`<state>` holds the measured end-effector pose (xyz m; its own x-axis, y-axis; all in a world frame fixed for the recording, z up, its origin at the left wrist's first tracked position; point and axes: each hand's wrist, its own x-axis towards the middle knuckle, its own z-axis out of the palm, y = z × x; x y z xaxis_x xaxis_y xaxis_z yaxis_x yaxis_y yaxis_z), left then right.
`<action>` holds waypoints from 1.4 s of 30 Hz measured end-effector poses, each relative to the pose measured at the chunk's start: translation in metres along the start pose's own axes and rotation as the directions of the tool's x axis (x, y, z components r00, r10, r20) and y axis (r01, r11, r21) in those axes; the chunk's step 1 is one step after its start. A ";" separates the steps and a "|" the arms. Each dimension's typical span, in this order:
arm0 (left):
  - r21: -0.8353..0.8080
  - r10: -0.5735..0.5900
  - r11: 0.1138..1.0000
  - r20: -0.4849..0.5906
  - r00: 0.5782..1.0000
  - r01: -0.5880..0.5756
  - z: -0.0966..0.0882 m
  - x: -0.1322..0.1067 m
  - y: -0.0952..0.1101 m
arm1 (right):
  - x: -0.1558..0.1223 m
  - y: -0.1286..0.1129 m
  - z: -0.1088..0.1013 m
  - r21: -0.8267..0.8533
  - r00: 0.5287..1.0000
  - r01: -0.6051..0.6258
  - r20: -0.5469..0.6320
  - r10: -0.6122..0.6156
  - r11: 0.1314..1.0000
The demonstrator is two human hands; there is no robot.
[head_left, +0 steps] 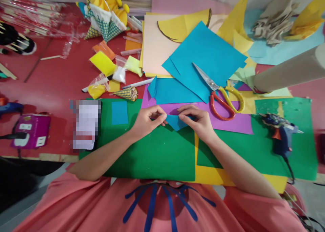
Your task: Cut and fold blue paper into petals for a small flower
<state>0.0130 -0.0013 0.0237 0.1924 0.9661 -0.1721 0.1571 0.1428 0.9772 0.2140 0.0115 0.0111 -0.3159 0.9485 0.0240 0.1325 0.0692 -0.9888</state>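
Observation:
A small piece of blue paper, pointed at its lower edge, is stretched between my two hands above a green sheet. My left hand pinches its left corner between thumb and fingertips. Thumb and fingers of my right hand close on its right side and hide part of it. Just beyond my hands lie a purple sheet and larger blue sheets. Scissors with red and yellow handles rest on these, blades pointing away to the left. A small blue rectangle lies left of my left hand.
A glue gun lies at the right, a phone at the left beside a purple power socket box. A pale tube leans in from the right. Clay packets and a paper cone lie back left.

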 end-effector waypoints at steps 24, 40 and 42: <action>-0.035 -0.097 0.994 0.235 0.967 0.108 0.003 -0.004 -0.004 | -0.003 0.002 0.005 -0.003 0.993 -0.012 -0.115 0.012 1.000; 0.027 -0.128 0.992 0.197 0.972 0.125 0.006 -0.001 -0.004 | -0.005 0.002 0.012 -0.108 0.998 0.062 -0.002 -0.063 0.992; 0.002 -0.125 0.992 0.171 0.977 0.126 0.006 0.000 -0.004 | -0.005 0.002 0.012 -0.077 0.998 0.068 -0.011 -0.069 0.995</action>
<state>0.0183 -0.0031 0.0193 0.3342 0.8895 -0.3116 0.1823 0.2633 0.9473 0.2045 0.0030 0.0068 -0.3139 0.9448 0.0934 0.1826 0.1567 -0.9706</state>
